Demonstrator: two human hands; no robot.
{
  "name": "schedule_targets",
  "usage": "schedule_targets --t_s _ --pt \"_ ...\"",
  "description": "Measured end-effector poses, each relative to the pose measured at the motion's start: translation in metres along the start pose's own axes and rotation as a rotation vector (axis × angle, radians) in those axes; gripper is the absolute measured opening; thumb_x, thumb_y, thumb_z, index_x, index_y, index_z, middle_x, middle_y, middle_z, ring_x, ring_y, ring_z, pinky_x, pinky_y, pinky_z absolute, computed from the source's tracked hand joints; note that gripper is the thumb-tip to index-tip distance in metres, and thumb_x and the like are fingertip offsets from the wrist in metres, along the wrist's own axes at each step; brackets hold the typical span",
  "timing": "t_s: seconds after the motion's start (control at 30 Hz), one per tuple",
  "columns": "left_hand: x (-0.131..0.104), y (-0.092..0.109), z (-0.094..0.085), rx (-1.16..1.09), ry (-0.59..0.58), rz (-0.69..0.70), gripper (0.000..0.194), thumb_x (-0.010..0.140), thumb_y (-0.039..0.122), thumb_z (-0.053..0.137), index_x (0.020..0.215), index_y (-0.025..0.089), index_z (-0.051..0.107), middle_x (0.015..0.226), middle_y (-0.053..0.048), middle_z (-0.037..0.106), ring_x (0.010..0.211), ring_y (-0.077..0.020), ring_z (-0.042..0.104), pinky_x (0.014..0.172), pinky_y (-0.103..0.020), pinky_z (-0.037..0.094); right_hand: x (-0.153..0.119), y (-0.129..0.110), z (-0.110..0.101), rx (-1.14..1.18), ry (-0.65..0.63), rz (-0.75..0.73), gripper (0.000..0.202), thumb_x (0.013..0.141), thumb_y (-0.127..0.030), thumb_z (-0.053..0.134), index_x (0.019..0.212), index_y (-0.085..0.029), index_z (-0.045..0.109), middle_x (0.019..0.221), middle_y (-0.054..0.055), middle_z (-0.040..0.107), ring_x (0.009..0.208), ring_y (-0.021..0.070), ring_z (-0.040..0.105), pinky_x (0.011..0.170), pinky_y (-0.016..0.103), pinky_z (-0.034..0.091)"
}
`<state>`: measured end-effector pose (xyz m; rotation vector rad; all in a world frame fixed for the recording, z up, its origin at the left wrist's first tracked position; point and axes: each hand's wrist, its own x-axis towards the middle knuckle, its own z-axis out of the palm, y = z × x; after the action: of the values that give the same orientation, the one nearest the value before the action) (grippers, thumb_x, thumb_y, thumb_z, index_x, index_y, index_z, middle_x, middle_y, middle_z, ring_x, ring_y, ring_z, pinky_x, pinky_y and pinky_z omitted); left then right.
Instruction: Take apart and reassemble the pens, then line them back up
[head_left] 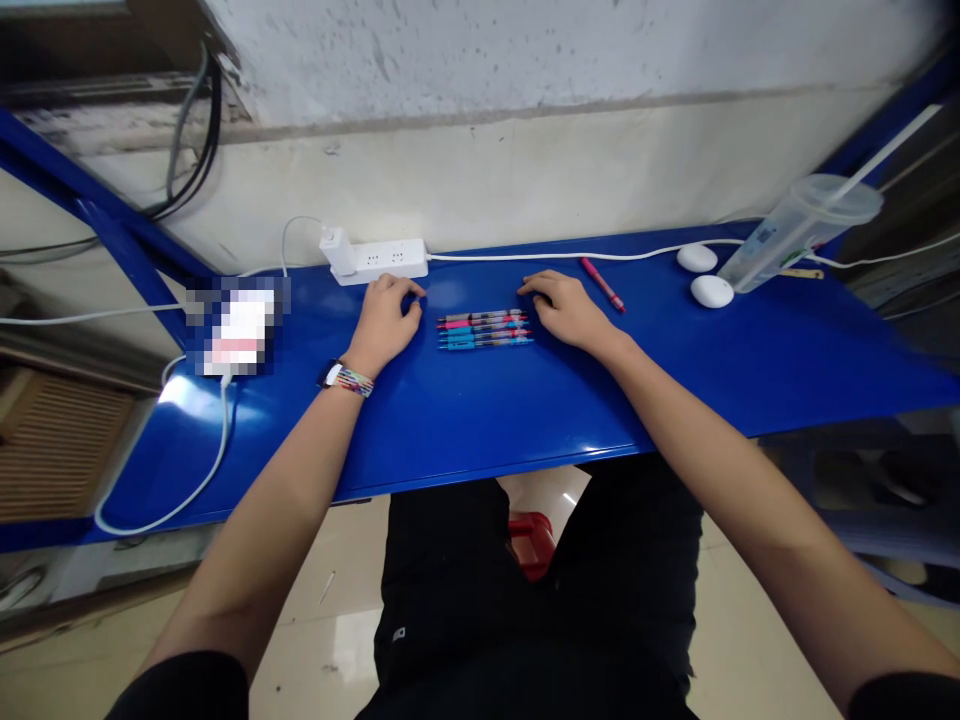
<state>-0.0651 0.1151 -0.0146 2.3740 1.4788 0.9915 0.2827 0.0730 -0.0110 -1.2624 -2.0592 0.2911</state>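
While both hands rest flat on the blue tabletop, the row of pens lies between them, four or so side by side, tips pointing 3 o'clock, barrels touching or nearly so. Left hand sits at 9 o'clock of the pens, fingers loosely curled, palm down, pinching nothing; fingertips are near the pens' left ends but apart from them. Right hand sits at 3 o'clock of the row, fingers also relaxed and slightly curled, empty, just beside the pens' right ends; can't tell if a fingertip touches.

My read: the work here is w/ the pen row, and neither hand has a grip yet. To handle it well, approach from both ends evenly so the row stays aligned; pens are round and the tabletop looks glossy, so they'll prob. roll if nudged from one side only. Pick one pen by the barrel middle w/ thumb + index, not the tip.

Other bits: a single red pen lies alone at 1 o'clock of the right hand, well apart from the row. White power strip at 12 o'clock of the left hand, near, w/ a charger plugged in and cable running off. Two white round objects and a tilted lidded plastic cup w/ straw sit far at 2 o'clock. Keep elbows clear of the cable at 8 o'clock.
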Motion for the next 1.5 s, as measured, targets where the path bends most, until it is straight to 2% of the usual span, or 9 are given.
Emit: schedule_targets --t_s 0.17,0.3,0.5,0.67,0.83,1.03,1.23,1.37,1.5 --pt "-0.003 0.019 0.003 -0.152 0.032 -0.025 0.013 0.102 0.026 0.062 0.105 0.026 0.074 0.118 -0.013 0.080 0.119 -0.0367 0.070 0.114 -0.060 0.050 0.000 -0.005 0.004 0.036 0.067 0.035 0.040 0.092 -0.009 0.053 0.111 -0.020 0.086 0.126 0.014 0.086 0.124 0.0351 0.079 0.120 0.056 0.056" --pt "-0.007 0.041 0.012 -0.394 0.038 -0.094 0.021 0.110 0.041 0.058 0.112 0.027 0.073 0.120 -0.011 0.082 0.117 -0.0312 0.075 0.110 -0.052 0.054 -0.001 -0.016 0.010 0.134 0.141 0.107 0.034 0.096 -0.017 0.056 0.111 -0.021 0.086 0.128 0.012 0.087 0.127 0.0352 0.080 0.118 0.056 0.058" --pt "-0.009 0.067 0.035 -0.679 0.147 -0.231 0.027 0.110 0.054 0.065 0.121 0.030 0.068 0.119 -0.008 0.081 0.123 -0.0273 0.075 0.115 -0.045 0.054 -0.001 -0.035 0.032 0.358 0.204 0.208 0.035 0.099 -0.027 0.062 0.125 -0.025 0.085 0.147 0.010 0.082 0.146 0.0327 0.072 0.128 0.055 0.053" --pt "-0.006 0.075 0.048 -0.832 0.175 -0.283 0.025 0.109 0.054 0.066 0.113 0.029 0.069 0.125 -0.008 0.081 0.130 -0.0271 0.074 0.121 -0.045 0.051 0.001 -0.045 0.045 0.426 0.225 0.259 0.037 0.098 -0.025 0.061 0.126 -0.025 0.085 0.155 0.009 0.077 0.154 0.0319 0.067 0.134 0.054 0.049" --pt "-0.005 0.079 0.048 -0.951 0.194 -0.337 0.034 0.107 0.062 0.067 0.105 0.028 0.070 0.123 -0.008 0.080 0.129 -0.0264 0.076 0.123 -0.043 0.051 0.003 -0.050 0.046 0.504 0.268 0.302 0.036 0.093 -0.020 0.059 0.117 -0.024 0.086 0.149 0.010 0.081 0.153 0.0327 0.067 0.135 0.054 0.048" --pt "-0.014 0.086 0.041 -0.951 0.153 -0.307 0.033 0.110 0.059 0.061 0.101 0.028 0.069 0.119 -0.008 0.081 0.126 -0.0245 0.078 0.123 -0.043 0.054 -0.004 -0.058 0.045 0.550 0.268 0.334 0.037 0.093 -0.015 0.056 0.114 -0.024 0.085 0.149 0.009 0.080 0.156 0.0300 0.065 0.135 0.051 0.047" --pt "-0.040 0.094 0.030 -0.848 0.108 -0.284 0.034 0.117 0.053 0.049 0.103 0.027 0.067 0.120 -0.009 0.081 0.126 -0.0234 0.078 0.123 -0.046 0.056 -0.031 -0.081 0.035 0.549 0.214 0.299 0.036 0.095 -0.015 0.056 0.114 -0.025 0.084 0.151 0.010 0.080 0.154 0.0302 0.068 0.133 0.054 0.048" --pt "-0.055 0.097 0.025 -0.775 0.120 -0.217 0.035 0.118 0.051 0.049 0.101 0.027 0.070 0.117 -0.009 0.080 0.124 -0.0246 0.076 0.121 -0.046 0.056 -0.045 -0.092 0.031 0.496 0.185 0.225 0.033 0.097 -0.016 0.056 0.107 -0.027 0.085 0.141 0.007 0.084 0.142 0.0313 0.075 0.127 0.056 0.054" --pt "-0.059 0.098 0.020 -0.702 0.111 -0.217 0.026 0.115 0.039 0.056 0.099 0.028 0.073 0.114 -0.007 0.081 0.118 -0.0256 0.074 0.115 -0.046 0.057 -0.048 -0.096 0.030 0.400 0.181 0.167 0.032 0.093 -0.013 0.057 0.097 -0.029 0.084 0.128 0.005 0.087 0.145 0.0332 0.072 0.130 0.062 0.051"
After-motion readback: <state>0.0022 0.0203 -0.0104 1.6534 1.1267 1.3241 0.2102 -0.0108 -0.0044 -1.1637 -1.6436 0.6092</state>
